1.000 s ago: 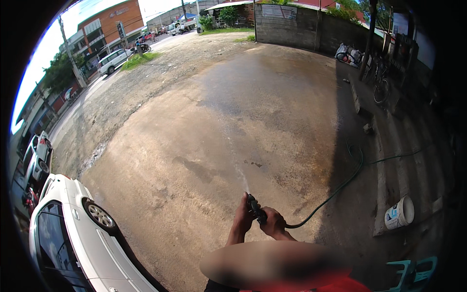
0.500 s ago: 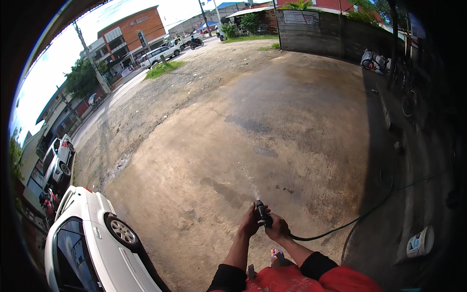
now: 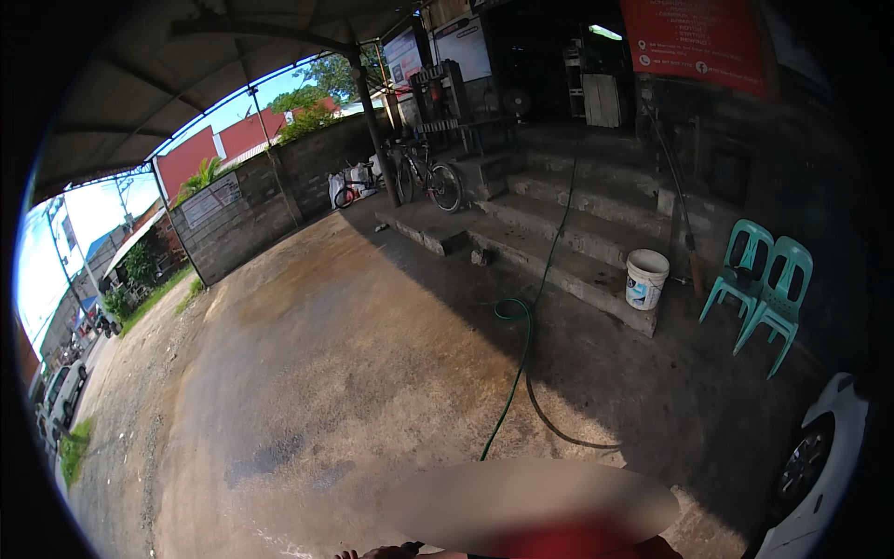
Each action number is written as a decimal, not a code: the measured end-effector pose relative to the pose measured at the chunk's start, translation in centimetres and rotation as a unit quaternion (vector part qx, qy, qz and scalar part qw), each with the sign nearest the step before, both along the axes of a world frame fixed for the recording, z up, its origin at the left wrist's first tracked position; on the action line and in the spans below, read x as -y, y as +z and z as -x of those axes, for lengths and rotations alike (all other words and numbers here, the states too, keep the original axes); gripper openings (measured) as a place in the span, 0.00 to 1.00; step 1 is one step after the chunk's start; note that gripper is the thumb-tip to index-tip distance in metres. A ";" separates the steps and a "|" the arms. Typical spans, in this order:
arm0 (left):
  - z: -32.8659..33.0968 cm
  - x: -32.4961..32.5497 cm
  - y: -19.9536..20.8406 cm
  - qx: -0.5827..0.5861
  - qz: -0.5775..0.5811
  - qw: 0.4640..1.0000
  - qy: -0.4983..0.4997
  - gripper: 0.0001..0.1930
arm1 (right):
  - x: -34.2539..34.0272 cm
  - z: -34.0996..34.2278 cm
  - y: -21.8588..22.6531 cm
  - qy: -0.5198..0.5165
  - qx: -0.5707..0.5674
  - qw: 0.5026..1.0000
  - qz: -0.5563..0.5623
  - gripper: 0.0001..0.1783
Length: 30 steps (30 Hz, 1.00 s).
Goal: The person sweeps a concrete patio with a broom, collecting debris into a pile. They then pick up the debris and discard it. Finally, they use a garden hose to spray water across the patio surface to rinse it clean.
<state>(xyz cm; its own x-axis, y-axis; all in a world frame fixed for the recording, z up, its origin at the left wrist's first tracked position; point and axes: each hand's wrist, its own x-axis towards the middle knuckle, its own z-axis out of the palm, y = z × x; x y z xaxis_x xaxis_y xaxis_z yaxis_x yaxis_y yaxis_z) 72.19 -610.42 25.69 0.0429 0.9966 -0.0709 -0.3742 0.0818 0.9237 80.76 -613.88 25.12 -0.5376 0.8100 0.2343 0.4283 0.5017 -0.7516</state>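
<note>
At the lower edge, just left of centre, only a sliver of my hands shows. My right hand (image 3: 384, 552) is cut off by the frame, curled beside a dark piece of the hose nozzle (image 3: 411, 547). Fingertips at its left may belong to my left hand (image 3: 346, 554), but most of that hand is out of the picture. A green hose (image 3: 515, 387) runs from the steps over the concrete toward me, looping once. Its near end vanishes behind a blurred patch that also covers part of my red shirt (image 3: 577, 538). Splashing water (image 3: 279, 542) glints on the ground left of my hands.
Concrete steps (image 3: 582, 238) rise at the back right, with a white bucket (image 3: 645, 279) on the lowest. Green plastic chairs (image 3: 782, 289) and a white car (image 3: 824, 466) stand at right. A bicycle (image 3: 430, 177) leans near a post (image 3: 371, 130). Wet patches (image 3: 265, 463) darken the concrete.
My view has swung right, from the street and parked cars to the steps and chairs. My hands, earlier both around the spraying nozzle near the middle, have dropped to the lower edge.
</note>
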 end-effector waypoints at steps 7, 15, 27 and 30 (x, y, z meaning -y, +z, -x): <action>20.6 6.6 -1.9 0.073 0.291 0.946 0.124 0.40 | -5.8 8.6 1.2 -0.150 -0.004 0.989 0.007 0.14; 35.5 9.9 -11.2 -0.002 0.311 0.933 0.184 0.30 | -12.6 19.3 -1.3 -0.127 -0.004 0.991 -0.051 0.10; 47.2 16.7 -18.3 -0.090 0.521 0.769 0.360 0.15 | -25.5 34.9 -5.3 -0.002 -0.016 1.000 -0.015 0.13; 47.9 16.7 -17.9 -0.061 0.545 0.725 0.416 0.16 | -27.0 37.6 -5.6 0.090 -0.004 0.996 -0.021 0.11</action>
